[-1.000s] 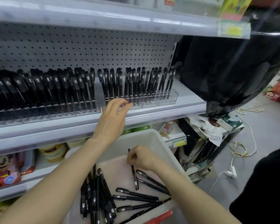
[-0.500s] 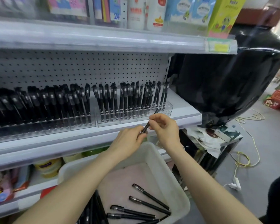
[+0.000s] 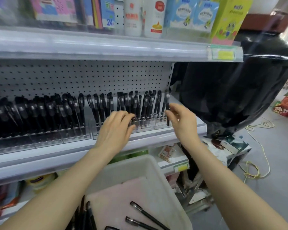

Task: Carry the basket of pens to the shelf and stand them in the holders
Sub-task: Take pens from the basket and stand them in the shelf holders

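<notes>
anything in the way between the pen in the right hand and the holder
Nothing visible. The right hand pinches the pen upright at the holder's right end. Standing pens are just left of it; the left hand touches the holder's front further left, off its path. The slot itself is blurred.

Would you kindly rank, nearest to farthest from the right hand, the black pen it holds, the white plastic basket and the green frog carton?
1. Black pen: pinched in the right hand.
2. White plastic basket: below it.
3. Green frog carton: top shelf, upper right.
</notes>
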